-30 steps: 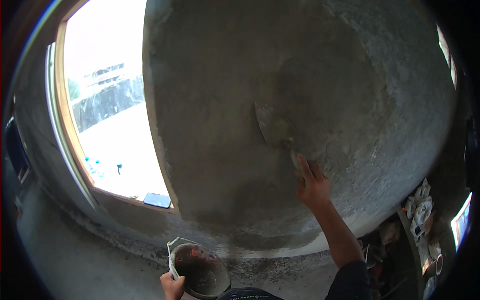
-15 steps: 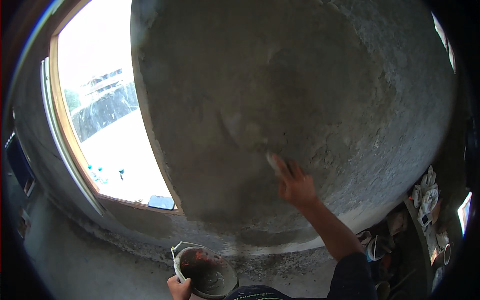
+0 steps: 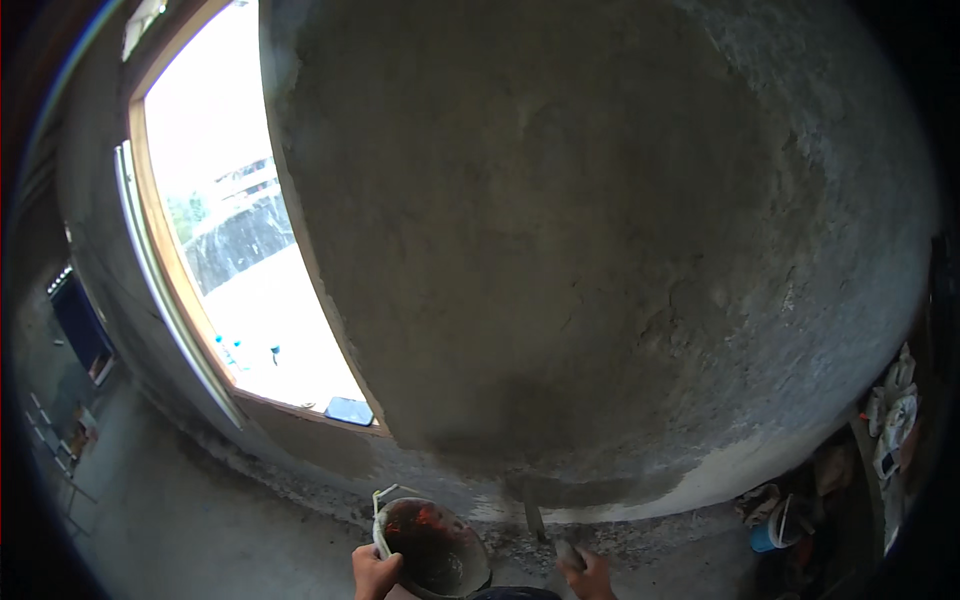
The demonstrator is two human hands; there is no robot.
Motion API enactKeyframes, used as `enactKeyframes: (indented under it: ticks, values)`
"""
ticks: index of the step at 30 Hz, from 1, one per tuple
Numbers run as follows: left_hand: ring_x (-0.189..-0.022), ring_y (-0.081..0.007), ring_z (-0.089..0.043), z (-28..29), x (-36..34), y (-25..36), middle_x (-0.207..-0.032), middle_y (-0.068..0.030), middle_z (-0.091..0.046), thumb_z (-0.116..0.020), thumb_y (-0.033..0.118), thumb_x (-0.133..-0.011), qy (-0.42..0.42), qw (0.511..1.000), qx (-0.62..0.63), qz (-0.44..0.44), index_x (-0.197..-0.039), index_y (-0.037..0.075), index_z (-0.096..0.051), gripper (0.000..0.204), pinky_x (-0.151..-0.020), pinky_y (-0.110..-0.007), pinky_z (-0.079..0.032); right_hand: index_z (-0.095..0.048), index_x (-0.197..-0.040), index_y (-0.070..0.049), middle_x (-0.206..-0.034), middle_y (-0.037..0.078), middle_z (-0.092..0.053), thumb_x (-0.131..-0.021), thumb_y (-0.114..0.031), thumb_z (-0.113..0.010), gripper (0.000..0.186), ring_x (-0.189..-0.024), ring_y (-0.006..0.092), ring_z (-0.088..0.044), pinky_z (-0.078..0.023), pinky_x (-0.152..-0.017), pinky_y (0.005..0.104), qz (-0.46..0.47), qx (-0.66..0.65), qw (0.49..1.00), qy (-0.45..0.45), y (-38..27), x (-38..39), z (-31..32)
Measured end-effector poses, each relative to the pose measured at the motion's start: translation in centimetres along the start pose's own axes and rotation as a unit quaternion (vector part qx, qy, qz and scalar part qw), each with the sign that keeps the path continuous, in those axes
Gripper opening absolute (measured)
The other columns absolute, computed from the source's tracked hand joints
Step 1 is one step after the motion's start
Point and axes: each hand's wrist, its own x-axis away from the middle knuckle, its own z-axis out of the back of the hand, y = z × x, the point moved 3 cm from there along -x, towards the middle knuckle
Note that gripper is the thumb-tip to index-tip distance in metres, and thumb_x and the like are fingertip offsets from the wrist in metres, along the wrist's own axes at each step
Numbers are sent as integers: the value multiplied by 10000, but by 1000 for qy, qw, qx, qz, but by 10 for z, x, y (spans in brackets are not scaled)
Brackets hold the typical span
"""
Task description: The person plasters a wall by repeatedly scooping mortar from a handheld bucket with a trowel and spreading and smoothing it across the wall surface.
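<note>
"While the left hand (image 3: 376, 573) has the bucket (image 3: 422, 516), what can you see inside?"

"Grey, wet-looking mix (image 3: 443, 572) low down, and orange-red smears on the inner wall. Its mouth faces up toward us."

"How are those fingers set?"

"Clamped on the rim at its left side, thumb over the edge, near the pale handle (image 3: 378, 518)."

"And the right hand (image 3: 588, 578)?"

"Just right of the bucket, closed around the grip of a trowel (image 3: 535, 515). The blade points away, seen nearly edge-on, apart from the bucket."

"Any other container?"

"A blue bucket (image 3: 766, 538), well off to the right by the wall (image 3: 560, 220). I can't tell what it holds."
</note>
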Motion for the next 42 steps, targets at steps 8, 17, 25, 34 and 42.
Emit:
enactKeyframes:
  ticks: [8, 17, 25, 34, 42]
  values:
    - [-559, -111, -626, -49, 6, 22, -574, -63, -640, -705, 158, -708, -34, 992, -120, 14, -756, -46, -716, 210, -547, -326, -497, -604, -1415, -83, -1272, 220, -694, -936, -328, -718, 550, -1140, 309, -687, -538, -950, 418, -55, -26, 993, -104, 61, 32, 13]
    - [-474, -145, -479, -105, 52, 51, -519, -93, -488, -669, 81, -692, 26, 862, -261, -434, -636, -6, -551, 157, -482, -361, -376, -646, -1257, 19, -1139, 218, -698, -894, -175, -768, 429, -1062, 309, -694, -538, -914, 423, -106, -91, 967, -212, 34, 20, 116]
    - [-439, -94, -401, -131, 76, 77, -480, -78, -379, -632, 25, -676, -93, 976, -82, -179, -583, -19, -459, 201, -431, -335, -333, -699, -1161, -60, -984, 253, -718, -914, -266, -698, 321, -948, 457, -678, -541, -822, 495, -53, 116, 959, -254, -30, 6, 141]
    - [-393, -195, -429, -145, 87, 91, -488, -129, -400, -638, 56, -663, -121, 962, -97, -224, -596, -19, -487, 181, -443, -356, -382, -729, -1060, -51, -920, 266, -706, -941, -306, -642, 295, -926, 472, -673, -532, -846, 538, 2, 246, 901, -357, -71, -36, 141]
    - [-405, -207, -397, -153, 94, 100, -511, -110, -358, -619, 34, -648, -128, 958, -78, -246, -586, 2, -434, 198, -448, -356, -351, -732, -1070, -34, -969, 267, -710, -973, -261, -597, 281, -955, 486, -662, -524, -878, 537, -17, 159, 928, -336, -69, -46, 119]
